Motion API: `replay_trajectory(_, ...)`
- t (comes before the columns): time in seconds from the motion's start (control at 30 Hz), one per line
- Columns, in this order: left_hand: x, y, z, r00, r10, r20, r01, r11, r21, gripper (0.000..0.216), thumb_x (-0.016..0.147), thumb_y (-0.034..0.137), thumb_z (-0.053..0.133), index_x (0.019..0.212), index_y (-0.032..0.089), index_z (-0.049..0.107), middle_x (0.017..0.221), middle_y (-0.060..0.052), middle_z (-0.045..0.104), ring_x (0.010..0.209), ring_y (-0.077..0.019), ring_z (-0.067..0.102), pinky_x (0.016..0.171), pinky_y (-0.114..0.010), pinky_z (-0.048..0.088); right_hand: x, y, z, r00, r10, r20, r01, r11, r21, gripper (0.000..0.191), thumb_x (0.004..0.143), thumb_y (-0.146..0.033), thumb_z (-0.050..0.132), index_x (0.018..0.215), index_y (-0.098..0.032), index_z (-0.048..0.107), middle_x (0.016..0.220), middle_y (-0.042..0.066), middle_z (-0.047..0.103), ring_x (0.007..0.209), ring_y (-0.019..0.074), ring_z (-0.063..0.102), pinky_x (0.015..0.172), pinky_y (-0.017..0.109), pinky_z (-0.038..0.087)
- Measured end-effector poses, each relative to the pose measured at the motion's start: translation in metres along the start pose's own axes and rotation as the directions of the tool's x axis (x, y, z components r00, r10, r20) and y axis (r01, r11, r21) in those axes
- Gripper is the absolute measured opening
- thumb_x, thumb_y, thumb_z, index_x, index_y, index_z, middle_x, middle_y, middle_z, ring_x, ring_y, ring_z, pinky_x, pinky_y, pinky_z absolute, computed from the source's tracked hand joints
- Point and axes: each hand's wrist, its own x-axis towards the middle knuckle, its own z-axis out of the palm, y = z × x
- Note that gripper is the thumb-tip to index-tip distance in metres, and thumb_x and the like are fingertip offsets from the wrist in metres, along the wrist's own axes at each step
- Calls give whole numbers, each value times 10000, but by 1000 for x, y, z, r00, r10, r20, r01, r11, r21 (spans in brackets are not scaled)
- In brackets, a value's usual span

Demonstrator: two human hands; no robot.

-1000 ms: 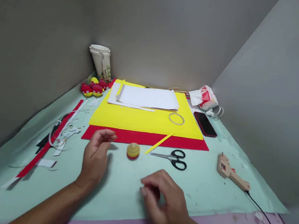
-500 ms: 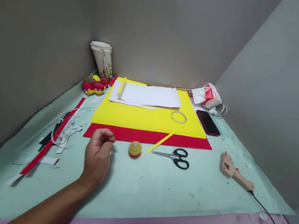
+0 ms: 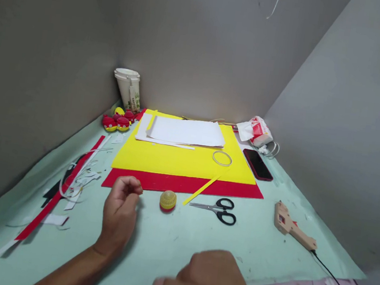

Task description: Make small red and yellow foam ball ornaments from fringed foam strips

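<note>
My left hand (image 3: 120, 210) rests on the pale green table cover (image 3: 170, 238), fingers curled in a loose pinch, and what is in them is too small to see. A small yellow and red ball (image 3: 168, 201) lies just to its right. My right hand (image 3: 208, 283) comes in low at the bottom edge, blurred, with its fingers bent under. Black-handled scissors (image 3: 218, 209) and a loose yellow strip (image 3: 202, 189) lie past the ball. Behind them a yellow foam sheet (image 3: 180, 160) lies on a red sheet (image 3: 184, 184), with white paper (image 3: 186, 131) and a tape ring (image 3: 222, 158) on top.
A glue gun (image 3: 289, 225) with a black cord lies at the right. A dark phone (image 3: 257, 164) and a tissue pack (image 3: 256, 129) sit at back right. Cups (image 3: 127, 85) and red-yellow ornaments (image 3: 117, 121) stand at back left. Paper scraps (image 3: 73, 178) litter the left. Grey walls close in.
My right hand left the view half a second ago and has come back in at the bottom edge. My left hand stays curled beside the ball. The view has tilted slightly.
</note>
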Motion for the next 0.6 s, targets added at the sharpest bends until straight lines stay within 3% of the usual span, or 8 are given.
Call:
replay_trajectory(0.07,-1,-1,0,999,-26,21,27,999,-34,121,757,126,528,811,233,539,759,38,542,738,-134,497,691,-240,399,10,16,5,1000,-16,-19,16,1000,23,228,943,-188,480,1130,-220,607,672,-11,609,556,114,549,524,234,417)
replay_trajectory(0.2,0,-2,0,997,-67,41,70,995,-68,119,775,133,501,815,233,552,733,42,570,724,-131,509,703,-244,403,8,40,16,993,91,-70,-91,996,2,232,906,-124,479,1077,-169,630,634,3,594,547,131,531,533,250,374)
replay_trajectory(0.37,3,-3,0,988,-152,39,156,978,-135,100,757,147,517,810,220,560,724,39,581,690,-128,498,670,-247,399,4,64,23,950,307,-63,-310,949,-52,176,918,-164,511,1002,-172,666,813,54,648,721,155,607,646,239,437)
replay_trajectory(0.47,5,-3,0,978,-208,23,209,966,-151,74,750,173,545,809,212,566,725,34,584,673,-127,489,650,-248,397,15,75,23,936,352,4,-349,929,-122,194,926,-172,506,1016,-192,676,860,53,643,783,166,612,681,247,439)
replay_trajectory(0.6,6,-4,-1,974,-228,11,226,960,-163,90,731,174,555,812,209,570,719,30,589,665,-130,489,637,-249,398,37,86,25,916,389,97,-354,900,-255,196,908,-205,558,1065,-224,676,940,57,628,797,167,599,601,233,394)
